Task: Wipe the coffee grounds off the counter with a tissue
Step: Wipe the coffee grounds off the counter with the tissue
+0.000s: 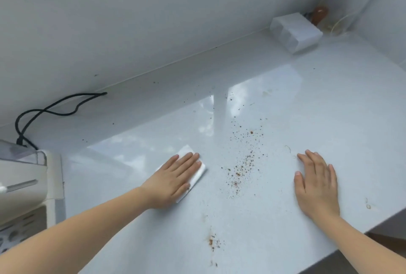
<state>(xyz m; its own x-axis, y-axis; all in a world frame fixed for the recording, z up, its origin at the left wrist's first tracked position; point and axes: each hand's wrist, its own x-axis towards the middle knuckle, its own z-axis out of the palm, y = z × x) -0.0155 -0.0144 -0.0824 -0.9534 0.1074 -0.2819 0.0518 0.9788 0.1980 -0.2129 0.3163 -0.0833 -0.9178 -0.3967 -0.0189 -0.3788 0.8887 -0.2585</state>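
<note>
Brown coffee grounds lie scattered in a loose streak across the middle of the glossy white counter, with a smaller patch nearer the front edge. A folded white tissue lies flat on the counter to the left of the grounds. My left hand presses flat on top of it, fingers extended and together. My right hand rests palm down on the bare counter to the right of the grounds, holding nothing.
A white appliance stands at the left edge, its black cord looping along the back wall. A white tissue pack sits in the far right corner beside an orange-brown object. The counter's front edge runs at the lower right.
</note>
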